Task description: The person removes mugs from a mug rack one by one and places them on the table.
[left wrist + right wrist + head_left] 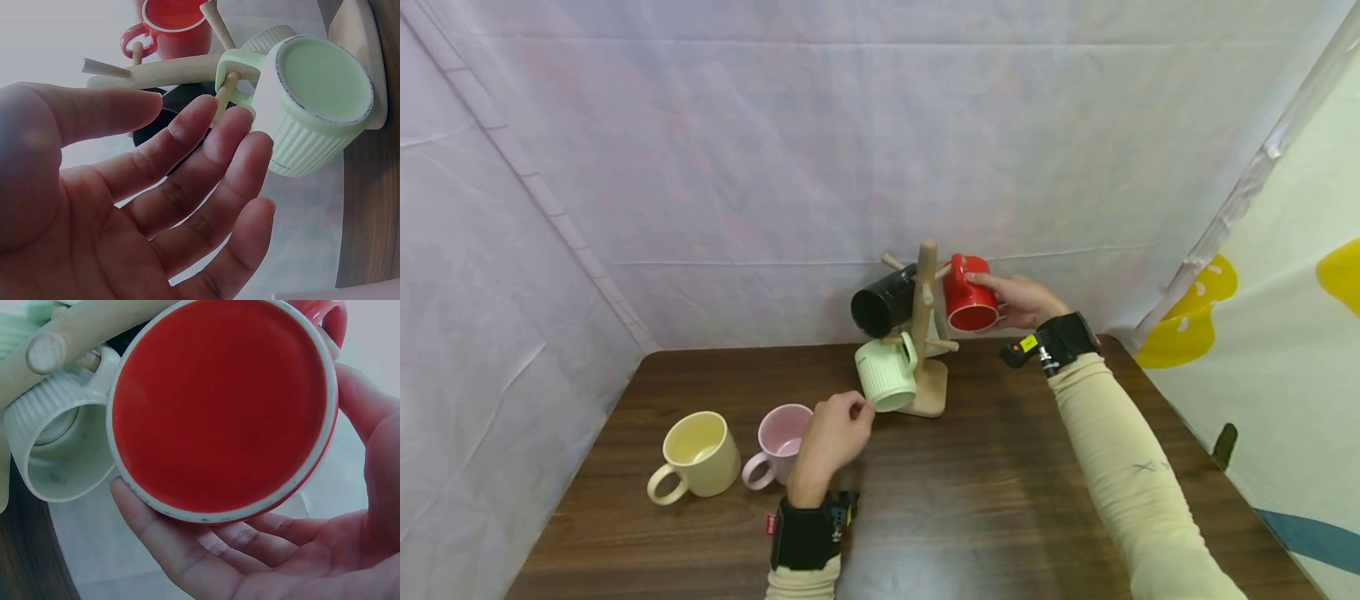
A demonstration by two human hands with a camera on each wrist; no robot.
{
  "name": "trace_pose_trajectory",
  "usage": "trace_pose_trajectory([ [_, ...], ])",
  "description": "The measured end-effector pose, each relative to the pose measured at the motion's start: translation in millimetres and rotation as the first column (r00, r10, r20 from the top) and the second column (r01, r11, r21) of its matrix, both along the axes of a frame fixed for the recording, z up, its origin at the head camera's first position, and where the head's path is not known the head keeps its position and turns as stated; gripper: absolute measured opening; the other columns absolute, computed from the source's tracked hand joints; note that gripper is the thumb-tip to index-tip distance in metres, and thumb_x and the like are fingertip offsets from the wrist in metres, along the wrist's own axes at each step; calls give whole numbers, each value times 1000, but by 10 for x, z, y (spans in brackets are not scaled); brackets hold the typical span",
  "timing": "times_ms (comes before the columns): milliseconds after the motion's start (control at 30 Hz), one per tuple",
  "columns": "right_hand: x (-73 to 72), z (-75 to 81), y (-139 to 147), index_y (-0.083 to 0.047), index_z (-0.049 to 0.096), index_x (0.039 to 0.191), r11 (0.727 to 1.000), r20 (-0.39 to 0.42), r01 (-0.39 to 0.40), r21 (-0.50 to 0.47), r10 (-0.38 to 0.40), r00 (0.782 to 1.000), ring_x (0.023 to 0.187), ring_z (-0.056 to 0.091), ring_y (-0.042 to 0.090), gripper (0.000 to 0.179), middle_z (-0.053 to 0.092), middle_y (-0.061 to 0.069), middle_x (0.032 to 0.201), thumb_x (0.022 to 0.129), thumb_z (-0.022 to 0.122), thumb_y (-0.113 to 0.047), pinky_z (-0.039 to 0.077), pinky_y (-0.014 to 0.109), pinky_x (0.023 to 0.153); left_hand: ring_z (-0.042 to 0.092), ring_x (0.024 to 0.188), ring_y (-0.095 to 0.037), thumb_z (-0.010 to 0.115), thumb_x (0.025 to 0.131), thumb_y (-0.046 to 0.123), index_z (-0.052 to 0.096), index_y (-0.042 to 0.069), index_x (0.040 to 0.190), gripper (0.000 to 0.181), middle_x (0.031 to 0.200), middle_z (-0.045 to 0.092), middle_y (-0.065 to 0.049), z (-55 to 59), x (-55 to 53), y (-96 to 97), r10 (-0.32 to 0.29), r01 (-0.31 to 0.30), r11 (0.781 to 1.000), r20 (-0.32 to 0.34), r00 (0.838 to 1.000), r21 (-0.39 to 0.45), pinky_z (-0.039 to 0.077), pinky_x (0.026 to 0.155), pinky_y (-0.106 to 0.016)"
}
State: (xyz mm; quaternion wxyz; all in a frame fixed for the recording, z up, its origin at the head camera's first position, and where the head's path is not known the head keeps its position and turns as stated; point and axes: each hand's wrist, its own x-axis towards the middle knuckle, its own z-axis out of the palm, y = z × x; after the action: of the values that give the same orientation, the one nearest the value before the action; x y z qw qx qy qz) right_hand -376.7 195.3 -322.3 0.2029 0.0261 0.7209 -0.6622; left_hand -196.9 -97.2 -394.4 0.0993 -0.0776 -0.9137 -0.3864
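My right hand (1022, 302) holds a red mug (967, 293) by its body at the upper right of a wooden mug tree (927, 250). The red handle is at an upper peg (137, 55); whether the peg is through it I cannot tell. A light green ribbed mug (886, 375) hangs by its handle from a lower peg, base toward the left wrist camera. My left hand (837, 435) hovers close to that mug, fingers loosely bent, nothing held. A black mug (880, 304) hangs upper left. Behind the post hangs a pale ribbed mug (59, 437), partly hidden.
A yellow mug (703, 454) and a pink mug (781, 437) stand upright on the dark wooden table (970, 500), left of the tree. My left hand partly covers the pink one. A pale cloth wall (775, 167) rises close behind the tree.
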Motion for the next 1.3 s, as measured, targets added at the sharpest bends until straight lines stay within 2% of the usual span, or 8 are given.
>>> trace_pose_trajectory([
  [167,7,-2,58,7,33,137,1000,-11,2,-17,-2,1000,92,62,26,77,56,15,110,86,64,-42,43,59,94,51,58,-15,58,88,20,67,12,74,18,63,59,-1,-6,-8,5,-2,2,1000,-4,1000,3,45,55,-33],
  [333,30,-10,138,6,30,138,1000,-27,18,-13,-18,999,95,61,26,80,52,17,118,86,64,-44,50,55,89,52,59,-15,58,88,21,67,12,76,18,64,59,-1,-7,-16,16,-6,6,1000,-6,1000,0,46,56,-33],
  [533,126,-18,257,6,31,139,1000,-45,24,5,-24,999,96,60,24,84,57,11,115,84,64,-48,53,49,86,52,60,-15,58,88,20,68,12,77,18,64,60,-1,-9,-8,38,-12,12,1000,-12,1000,0,46,57,-34],
  [700,248,-14,366,7,34,137,999,-98,33,32,-30,995,89,63,21,83,64,5,102,83,64,-49,58,41,77,54,62,-15,57,88,19,70,11,79,17,66,61,-1,8,3,52,-16,17,1000,-28,999,10,47,60,-35],
  [800,334,-15,415,9,34,136,999,-126,30,31,-26,992,88,63,19,82,66,4,100,85,62,-48,58,37,74,54,63,-15,57,87,19,71,11,81,18,67,62,-1,19,9,55,-17,18,1000,-34,999,14,48,61,-35],
  [1067,625,-65,446,3,34,140,996,-163,82,43,-74,984,100,57,25,90,52,14,125,78,66,-54,55,33,80,54,63,-15,57,88,20,71,11,82,18,67,62,-1,39,37,89,-33,33,999,-23,999,19,48,61,-35],
  [1300,835,-169,411,5,32,140,995,-194,81,50,-70,979,96,59,24,86,51,16,124,82,63,-50,56,30,77,57,66,-16,57,89,23,72,12,86,19,71,65,-2,41,41,120,-26,26,999,-5,1000,21,49,63,-37],
])
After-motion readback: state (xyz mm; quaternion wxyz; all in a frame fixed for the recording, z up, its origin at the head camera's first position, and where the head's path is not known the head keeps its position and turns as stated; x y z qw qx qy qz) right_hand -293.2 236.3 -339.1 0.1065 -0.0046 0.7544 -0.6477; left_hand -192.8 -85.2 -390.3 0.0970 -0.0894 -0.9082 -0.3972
